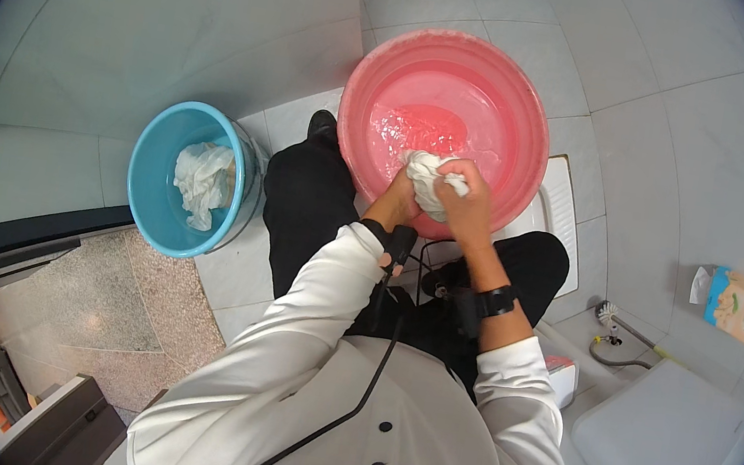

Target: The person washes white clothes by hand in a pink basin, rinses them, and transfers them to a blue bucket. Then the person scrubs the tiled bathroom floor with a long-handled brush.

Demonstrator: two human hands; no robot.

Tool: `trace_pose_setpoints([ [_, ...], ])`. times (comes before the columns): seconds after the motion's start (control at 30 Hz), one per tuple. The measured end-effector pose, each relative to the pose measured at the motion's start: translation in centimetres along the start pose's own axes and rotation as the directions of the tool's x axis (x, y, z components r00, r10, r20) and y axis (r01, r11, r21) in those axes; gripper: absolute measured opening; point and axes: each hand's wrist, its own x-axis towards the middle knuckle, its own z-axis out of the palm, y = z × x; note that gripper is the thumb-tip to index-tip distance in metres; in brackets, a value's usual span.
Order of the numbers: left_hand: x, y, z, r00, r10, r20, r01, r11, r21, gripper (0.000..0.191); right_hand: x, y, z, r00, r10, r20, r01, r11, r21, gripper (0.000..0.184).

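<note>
A bunched white cloth is held between both hands above the near edge of a large pink plastic basin. My left hand grips it from the left and below; some of those fingers are hidden behind the fabric. From the right, my right hand closes around the other end. Water with ripples and bright glints lies in the basin. To the left stands a blue plastic bucket, with a crumpled white cloth inside it.
A white squat toilet pan lies right of the basin. A toilet brush, a hose and a white cistern are at lower right. A tissue pack hangs on the right wall. A grey partition rises behind the bucket.
</note>
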Motion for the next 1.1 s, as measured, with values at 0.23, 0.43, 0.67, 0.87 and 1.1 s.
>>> trace_pose_setpoints([
  [0.23, 1.9, -2.6, -1.8, 0.954, 0.273, -0.126, -0.245, 0.949, 0.200, 0.036, 2.8, 1.2, 0.5, 0.909, 0.244, -0.337, -0.341, 0.901, -0.267, 0.019],
  [0.43, 2.6, -2.2, -3.9, 0.991, 0.128, -0.047, -0.132, 0.986, -0.104, 0.032, -0.6, 2.7, 2.1, 0.987, 0.123, -0.108, -0.155, 0.911, -0.381, 0.030],
  [0.67, -0.4, -1.4, 1.5, 0.941, 0.333, -0.068, -0.298, 0.905, 0.305, 0.033, 1.5, 9.5, -4.5, 0.969, 0.220, -0.109, -0.214, 0.975, 0.064, 0.056],
  [0.87, -0.5, -0.7, 1.2, 0.969, 0.239, 0.055, -0.244, 0.960, 0.138, 0.038, 0.2, 7.7, -3.5, 0.979, 0.195, 0.058, -0.184, 0.969, -0.164, 0.031],
  [1.1, 0.0, -0.9, 0.1, 0.930, 0.340, -0.143, -0.283, 0.906, 0.314, 0.048, 2.1, 6.8, -1.9, 0.953, 0.230, -0.195, -0.168, 0.942, 0.291, 0.025],
])
